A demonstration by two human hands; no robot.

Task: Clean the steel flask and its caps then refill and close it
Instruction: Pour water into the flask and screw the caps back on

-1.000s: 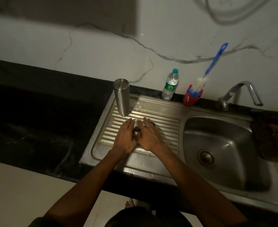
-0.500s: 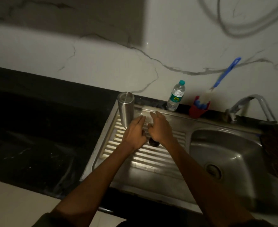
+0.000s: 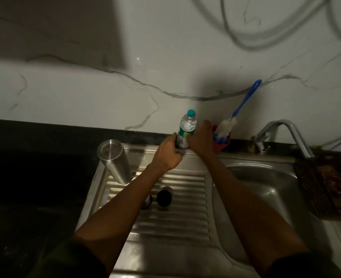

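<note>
The steel flask [image 3: 114,160] stands upside down at the drainboard's far left corner. Two caps lie on the ribs: a dark round one [image 3: 164,196] and a smaller one [image 3: 148,201] half hidden under my left forearm. A plastic water bottle [image 3: 187,128] with a teal lid stands at the back ledge. My right hand [image 3: 200,138] grips the bottle from the right. From the left, my left hand [image 3: 168,152] curls round its base.
A blue-handled bottle brush [image 3: 227,126] leans in a red holder [image 3: 223,146] beside the bottle. The tap [image 3: 286,133] arches over the sink basin [image 3: 264,189]. A dark basket [image 3: 326,185] sits at the basin's right edge. Black counter [image 3: 35,177] lies to the left.
Both hands left the caps on the drainboard and moved back to the water bottle, closing round it. The camera view tilted upward.
</note>
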